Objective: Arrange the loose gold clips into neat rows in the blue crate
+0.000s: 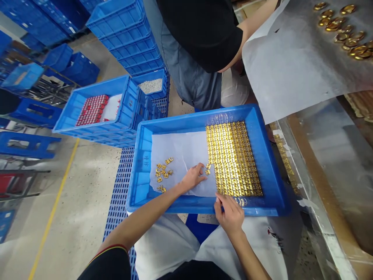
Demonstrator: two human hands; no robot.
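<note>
A blue plastic crate (169, 123) stands before me, lined with white paper (180, 147). Packed rows of small shiny gold pieces (233, 155), shaped somewhat like padlocks, fill its right part. My left hand (191, 178) rests over the paper, thumb and index finger apart, close to a few loose gold pieces (208, 169) beside the rows. At the near rim, my right hand (230, 214) has its fingers curled together by the rows' front corner; whatever they may hold is hidden. More loose gold pieces (163, 171) lie scattered on the left of the paper.
Another person (201, 39) is just beyond the crate. Stacked blue crates (128, 35) and a crate with red pieces (116, 124) stand at the left. On the right is a worktable (329, 155); gold rings (335, 25) lie on paper (291, 66) above it.
</note>
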